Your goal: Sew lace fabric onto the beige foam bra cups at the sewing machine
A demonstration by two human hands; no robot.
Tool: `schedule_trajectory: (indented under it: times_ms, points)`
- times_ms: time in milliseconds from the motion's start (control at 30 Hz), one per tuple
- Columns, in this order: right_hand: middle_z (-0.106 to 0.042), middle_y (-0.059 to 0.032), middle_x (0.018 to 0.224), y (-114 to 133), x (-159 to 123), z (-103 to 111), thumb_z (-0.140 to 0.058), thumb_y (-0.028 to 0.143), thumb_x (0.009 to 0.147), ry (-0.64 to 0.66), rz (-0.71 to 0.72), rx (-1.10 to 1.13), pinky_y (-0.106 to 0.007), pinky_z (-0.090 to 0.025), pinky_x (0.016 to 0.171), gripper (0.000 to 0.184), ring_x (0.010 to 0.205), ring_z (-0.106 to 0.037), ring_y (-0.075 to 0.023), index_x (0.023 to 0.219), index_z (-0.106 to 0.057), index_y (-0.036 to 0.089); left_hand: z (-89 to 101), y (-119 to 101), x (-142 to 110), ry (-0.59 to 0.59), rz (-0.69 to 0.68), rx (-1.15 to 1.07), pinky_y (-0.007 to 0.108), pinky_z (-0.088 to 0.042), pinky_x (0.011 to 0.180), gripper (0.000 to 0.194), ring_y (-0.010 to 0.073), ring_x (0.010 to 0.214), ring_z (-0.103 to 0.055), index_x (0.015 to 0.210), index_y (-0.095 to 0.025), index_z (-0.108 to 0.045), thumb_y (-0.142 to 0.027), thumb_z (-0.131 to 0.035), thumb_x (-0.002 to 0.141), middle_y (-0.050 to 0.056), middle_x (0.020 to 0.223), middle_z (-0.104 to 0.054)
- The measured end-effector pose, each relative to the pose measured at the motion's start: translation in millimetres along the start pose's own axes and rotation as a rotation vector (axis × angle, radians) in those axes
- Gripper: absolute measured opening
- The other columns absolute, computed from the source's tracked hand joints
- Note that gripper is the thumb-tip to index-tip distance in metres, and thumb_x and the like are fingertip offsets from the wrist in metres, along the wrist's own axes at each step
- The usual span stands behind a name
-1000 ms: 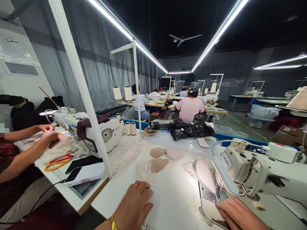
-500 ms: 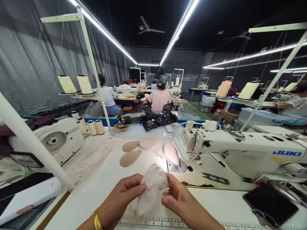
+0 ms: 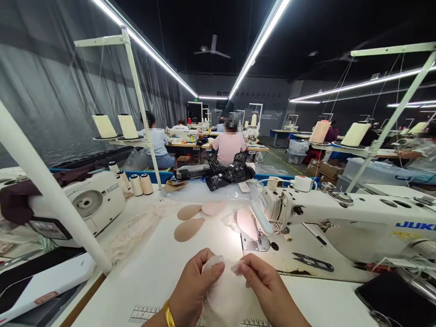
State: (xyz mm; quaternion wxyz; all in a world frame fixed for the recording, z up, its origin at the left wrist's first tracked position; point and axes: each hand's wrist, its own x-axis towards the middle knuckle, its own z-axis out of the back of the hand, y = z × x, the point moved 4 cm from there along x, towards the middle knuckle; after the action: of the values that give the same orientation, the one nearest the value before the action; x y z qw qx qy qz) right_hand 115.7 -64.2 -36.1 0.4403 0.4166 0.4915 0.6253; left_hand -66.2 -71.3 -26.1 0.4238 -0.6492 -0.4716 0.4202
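Observation:
My left hand (image 3: pixel 194 290) and my right hand (image 3: pixel 264 284) pinch the top edge of a pale, sheer piece of lace fabric (image 3: pixel 225 297) just above the near edge of the white table (image 3: pixel 163 268). Both hands are closed on it, thumbs and forefingers pressed together. A gold bangle (image 3: pixel 167 313) circles my left wrist. A white Juki sewing machine (image 3: pixel 340 213) stands to the right, its needle area (image 3: pixel 259 234) a short way beyond my right hand. Three tan foam cups (image 3: pixel 189 228) lie on the table past my hands.
Thread snips (image 3: pixel 313 261) lie on the machine bed. A dark phone (image 3: pixel 391 295) rests at the right. A second sewing machine (image 3: pixel 85 202) and a white pole (image 3: pixel 51 200) stand left, with thread spools (image 3: pixel 141 184) and a black bag (image 3: pixel 228 175) farther back. Other workers sit at distant tables.
My view swung right from the neighbouring station to my own machine. My hands went from resting flat on the table to gripping the lace piece, now held lower and bunched closer together.

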Motion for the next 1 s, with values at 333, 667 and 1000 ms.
schedule_trajectory:
  times_ms: [333, 667, 1000]
  points:
    - [-0.063, -0.0006, 0.067, -26.4, 29.2, 4.0, -0.057, 0.085, 0.082, -0.055, -0.134, 0.066, -0.028, -0.039, 0.052, 0.061, 0.057, -0.056, -0.0177, 0.079, -0.054, 0.024, 90.7, -66.3, 58.2, -0.152, -0.416, 1.426, 0.057, -0.044, 0.112, 0.034, 0.0371, 0.131, -0.056, 0.123, -0.019, -0.063, -0.027, -0.059, 0.09, 0.017, 0.14, -0.063]
    - [-0.061, 0.0009, 0.065, -37.6, 33.2, 3.5, -0.058, 0.086, 0.081, -0.047, -0.123, 0.083, -0.027, -0.042, 0.053, 0.063, 0.058, -0.058, -0.0173, 0.078, -0.052, 0.024, 106.2, -89.5, 147.1, -0.135, -0.187, 1.824, 0.047, -0.056, 0.099, 0.018, 0.0231, 0.105, -0.069, 0.103, -0.014, -0.071, -0.032, -0.068, 0.102, 0.007, 0.109, -0.072]
    - [-0.063, 0.001, 0.069, -27.8, 26.5, 8.6, -0.06, 0.072, 0.091, -0.089, -0.126, 0.148, -0.027, -0.041, 0.061, 0.05, 0.062, -0.054, -0.0164, 0.082, -0.057, 0.022, 79.3, -125.0, 118.5, -0.199, -0.248, 1.591, 0.034, -0.052, 0.078, 0.033, 0.0229, 0.092, -0.066, 0.1, -0.014, -0.068, -0.025, -0.036, 0.104, 0.011, 0.1, -0.07]
